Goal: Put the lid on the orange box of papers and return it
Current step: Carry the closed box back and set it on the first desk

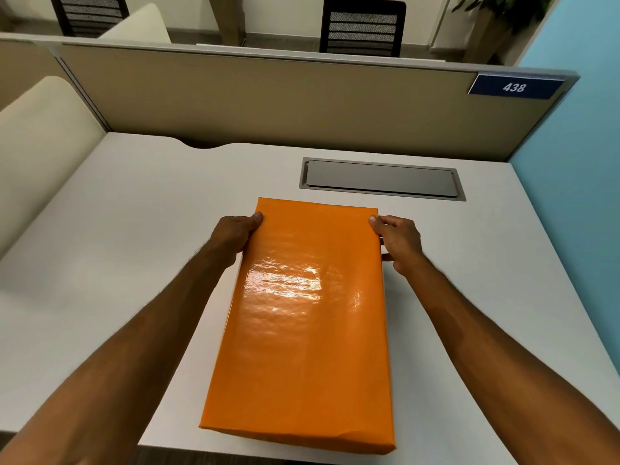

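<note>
Left hand (236,229): grips the left long side of the orange box (303,327) near its far corner, thumb on top.
Box: lid on (glossy, glare in the middle), lying lengthwise, its near end reaching past the desk's (134,229) near edge.
Right hand (399,241): clasps the right long side near the far corner.
Cable hatch (382,178): near the desk's far edge, just beyond the box.

You were in an office: partitioned desk (134,229), numbered cubicle sign (515,87), cable hatch (382,178), mesh chair (362,26).
</note>
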{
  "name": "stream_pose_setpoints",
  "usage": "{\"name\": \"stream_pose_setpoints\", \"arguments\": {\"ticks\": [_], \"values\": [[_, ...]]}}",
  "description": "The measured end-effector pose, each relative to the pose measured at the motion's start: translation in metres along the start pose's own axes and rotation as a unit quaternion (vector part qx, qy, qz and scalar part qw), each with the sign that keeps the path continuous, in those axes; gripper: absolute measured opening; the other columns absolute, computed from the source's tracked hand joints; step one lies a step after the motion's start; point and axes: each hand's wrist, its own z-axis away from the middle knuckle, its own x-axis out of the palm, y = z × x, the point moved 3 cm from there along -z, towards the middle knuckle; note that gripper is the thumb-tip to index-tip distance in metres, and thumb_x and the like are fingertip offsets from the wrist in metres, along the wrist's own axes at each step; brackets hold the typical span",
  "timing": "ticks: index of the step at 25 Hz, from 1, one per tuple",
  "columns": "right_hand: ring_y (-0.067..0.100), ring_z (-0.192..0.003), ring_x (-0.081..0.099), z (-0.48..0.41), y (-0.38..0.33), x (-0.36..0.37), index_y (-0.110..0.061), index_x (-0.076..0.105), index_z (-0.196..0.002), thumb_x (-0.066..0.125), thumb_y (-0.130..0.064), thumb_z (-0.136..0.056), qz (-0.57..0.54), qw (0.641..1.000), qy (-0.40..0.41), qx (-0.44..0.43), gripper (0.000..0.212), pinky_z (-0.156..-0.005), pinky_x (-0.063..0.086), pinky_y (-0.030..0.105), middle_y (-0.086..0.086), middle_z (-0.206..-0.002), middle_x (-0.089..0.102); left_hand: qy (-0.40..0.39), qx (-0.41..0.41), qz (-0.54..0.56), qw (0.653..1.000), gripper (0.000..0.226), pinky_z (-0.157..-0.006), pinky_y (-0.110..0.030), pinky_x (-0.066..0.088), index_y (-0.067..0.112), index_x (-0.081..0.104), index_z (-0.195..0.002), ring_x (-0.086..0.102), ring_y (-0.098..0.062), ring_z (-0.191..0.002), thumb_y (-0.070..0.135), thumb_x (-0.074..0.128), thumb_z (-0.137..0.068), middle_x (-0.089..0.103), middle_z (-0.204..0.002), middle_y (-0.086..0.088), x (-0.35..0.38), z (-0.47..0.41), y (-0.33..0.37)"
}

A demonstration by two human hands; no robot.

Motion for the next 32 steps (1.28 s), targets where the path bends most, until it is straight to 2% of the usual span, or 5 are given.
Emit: {"name": "stream_pose_setpoints", "arguments": {"ticks": [4,8,12,22,32], "values": [[0.034,-0.113,0.062,0.017,0.000,-0.003,-0.018,0.052,-0.137,0.056,-0.047,-0.092,0.044,0.999,-0.001,-0.009,0.054,-0.085,0.057,0.052,0.011,-0.134,0.060,0.001,0.036,-0.060,0.998,0.057,-0.090,-0.042,0.045,0.007,0.051,-0.137,0.054,-0.035,-0.121,0.044,0.055,-0.093,0.055,-0.138,-0.015,0.000,0.017,-0.001],[0.028,-0.105,0.065,0.057,0.024,-0.009,-0.023,0.047,-0.139,0.057,-0.049,-0.091,0.068,0.996,-0.030,-0.040,0.056,-0.080,0.059,0.047,0.009,-0.129,0.062,-0.040,0.049,-0.056,0.996,0.056,-0.072,-0.030,0.049,0.017,0.046,-0.140,0.063,-0.025,-0.102,0.037,0.062,-0.091,0.062,-0.123,-0.010,-0.012,0.056,-0.022],[0.011,-0.087,0.066,0.107,0.047,-0.021,-0.027,0.049,-0.136,0.063,-0.045,-0.089,0.016,0.998,-0.059,-0.032,0.053,-0.056,0.056,0.025,0.003,-0.118,0.065,-0.082,0.029,-0.049,0.995,0.054,-0.068,-0.035,0.051,0.023,0.047,-0.137,0.064,-0.023,-0.098,0.041,0.062,-0.089,0.064,-0.117,-0.008,-0.027,0.101,-0.056],[0.025,-0.105,0.065,0.194,0.076,-0.026,-0.033,0.036,-0.147,0.071,-0.045,-0.077,-0.060,0.990,-0.122,0.023,0.079,-0.073,0.058,0.043,0.003,-0.124,0.063,-0.155,-0.015,-0.033,0.987,0.083,-0.065,-0.040,0.053,0.043,0.025,-0.148,0.063,-0.022,-0.095,0.040,0.072,-0.079,0.061,-0.114,0.001,-0.040,0.160,-0.092],[0.011,-0.090,0.067,0.189,0.064,-0.022,-0.031,0.032,-0.150,0.078,-0.039,-0.069,-0.071,0.983,-0.167,-0.001,0.092,-0.055,0.057,0.025,-0.006,-0.114,0.063,-0.115,0.027,-0.065,0.991,0.082,-0.074,-0.042,0.054,0.036,0.031,-0.147,0.062,-0.030,-0.103,0.041,0.073,-0.078,0.058,-0.127,-0.003,-0.045,0.165,-0.082]]}}
